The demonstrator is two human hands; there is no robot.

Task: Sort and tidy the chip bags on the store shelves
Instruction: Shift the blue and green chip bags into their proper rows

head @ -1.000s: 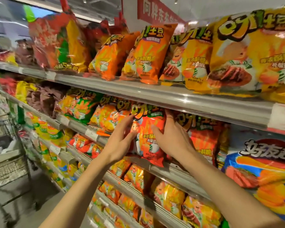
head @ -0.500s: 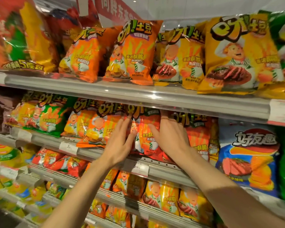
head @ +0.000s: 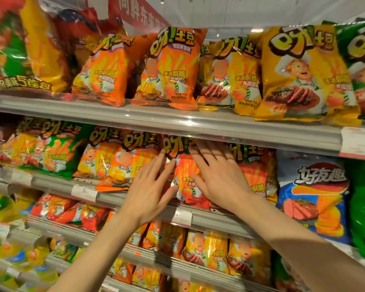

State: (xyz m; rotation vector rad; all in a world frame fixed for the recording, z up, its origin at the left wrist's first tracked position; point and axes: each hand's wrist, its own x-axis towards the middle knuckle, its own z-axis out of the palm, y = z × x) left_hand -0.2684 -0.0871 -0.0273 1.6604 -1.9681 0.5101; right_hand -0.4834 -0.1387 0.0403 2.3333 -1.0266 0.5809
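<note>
Red chip bag [head: 184,175] half behind hands [head: 150,190]

top shelf: orange bags [head: 173,68] w/ yellow streaks, yellow bags [head: 293,72] w/ chef cartoon + brown steak pic. mid shelf: green-orange bag [head: 51,148], red-orange bag [head: 184,175], blue bag [head: 312,194] w/ white lettering. red banner [head: 139,11], white characters.

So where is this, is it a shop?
Yes, most likely a supermarket snack aisle. Long metal shelves are packed with chip bags, price tags sit on the shelf edges, and both hands rest flat on a red bag.
</note>
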